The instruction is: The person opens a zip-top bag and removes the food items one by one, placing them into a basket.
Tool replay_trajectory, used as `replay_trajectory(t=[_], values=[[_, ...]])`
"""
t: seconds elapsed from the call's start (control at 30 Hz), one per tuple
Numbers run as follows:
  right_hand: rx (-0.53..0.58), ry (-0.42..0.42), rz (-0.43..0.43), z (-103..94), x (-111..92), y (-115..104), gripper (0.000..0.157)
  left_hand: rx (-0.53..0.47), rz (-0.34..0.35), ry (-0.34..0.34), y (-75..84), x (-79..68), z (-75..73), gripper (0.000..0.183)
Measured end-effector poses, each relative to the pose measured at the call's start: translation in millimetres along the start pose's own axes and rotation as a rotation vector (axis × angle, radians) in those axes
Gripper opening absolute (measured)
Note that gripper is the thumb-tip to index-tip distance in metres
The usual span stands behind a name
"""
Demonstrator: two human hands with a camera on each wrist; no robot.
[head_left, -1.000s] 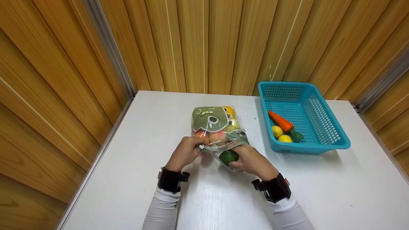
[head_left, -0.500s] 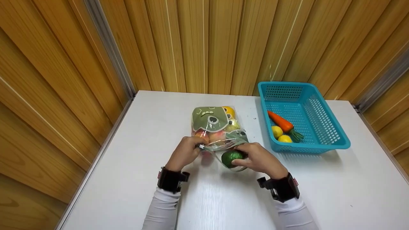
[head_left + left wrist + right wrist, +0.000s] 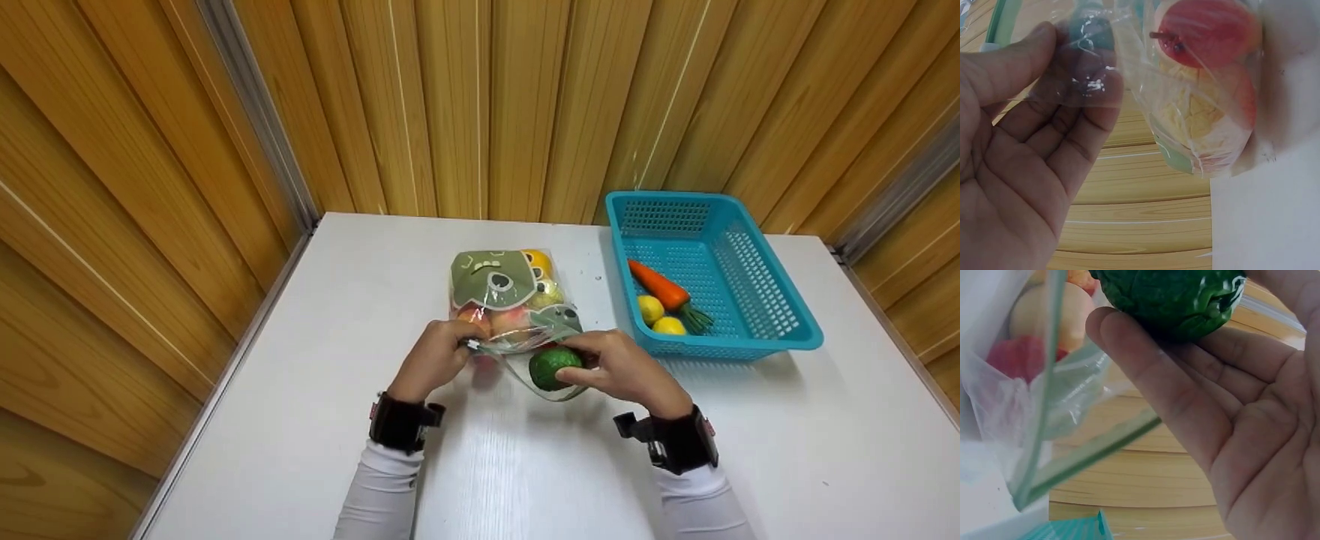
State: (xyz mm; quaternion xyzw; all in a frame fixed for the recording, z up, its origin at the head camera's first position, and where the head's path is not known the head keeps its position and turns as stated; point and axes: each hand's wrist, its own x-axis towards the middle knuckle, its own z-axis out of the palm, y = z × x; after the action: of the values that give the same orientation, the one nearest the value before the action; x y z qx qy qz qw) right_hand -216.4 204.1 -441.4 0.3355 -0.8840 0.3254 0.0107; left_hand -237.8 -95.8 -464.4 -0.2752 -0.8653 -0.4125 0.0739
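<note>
1. Wood-grain panels [image 3: 525, 105] rise behind the work and along both sides.
2. The white tabletop [image 3: 315, 420] carries everything in hand.
3. A teal basket [image 3: 735, 345] with perforated walls stands on the far right part of the tabletop, apart from the bag.
4. The clear zip bag [image 3: 487, 281] lies flat near the middle, a green cartoon face printed on it, its mouth toward the person. Inside show reddish and yellow pieces of fruit; the left wrist view gives a red fruit [image 3: 1204, 34] with a short stem over a wrinkled yellowish one [image 3: 1190, 104].
5. The right hand [image 3: 628, 369] has its grip closed about a dark green round item [image 3: 551, 367] — thumb on the near side, fingers on the other.
6. The left hand [image 3: 435, 358] has its grip pinching the edge of the bag's mouth, with clear film between thumb and fingers.
7. An orange carrot [image 3: 660, 286] lies aslant in the basket, its green top toward the near side.
8. That dark green item sits at the bag's mouth, the zip strip looping round its near side.
9. Two lemons [image 3: 650, 309] rest beside the carrot, in the basket's near left corner.
10. A small white zip slider [image 3: 472, 344] shows right at the left fingertips.
</note>
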Motion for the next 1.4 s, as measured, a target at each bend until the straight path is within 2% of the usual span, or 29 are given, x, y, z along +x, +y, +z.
replay_trajectory(t=[0.27,0.53,0.73,0.97,1.17,1.4], values=[[0.005,0.08,-0.002,-15.6,-10,0,0.033,0.009,0.019,0.01,-1.3,1.4,0.3,0.039],[0.046,0.269,0.026,-31.7,-23,10,0.032,0.015,0.041,0.019,-1.4,1.6,0.2,0.036],[0.028,0.387,0.109,-43.5,-33,18,0.037,0.014,0.023,0.015,-0.7,1.1,-0.8,0.035],[0.087,0.486,0.198,-54.8,-41,25,0.04,0.0,0.002,0.001,-1.6,0.5,-0.5,0.038],[0.058,0.541,0.286,-61.6,-49,30,0.044,-0.002,-0.007,-0.007,-1.8,0.9,-0.3,0.039],[0.023,0.583,0.345,-64.9,-54,40,0.05,0.012,0.0,0.0,-2.0,0.2,0.5,0.037]])
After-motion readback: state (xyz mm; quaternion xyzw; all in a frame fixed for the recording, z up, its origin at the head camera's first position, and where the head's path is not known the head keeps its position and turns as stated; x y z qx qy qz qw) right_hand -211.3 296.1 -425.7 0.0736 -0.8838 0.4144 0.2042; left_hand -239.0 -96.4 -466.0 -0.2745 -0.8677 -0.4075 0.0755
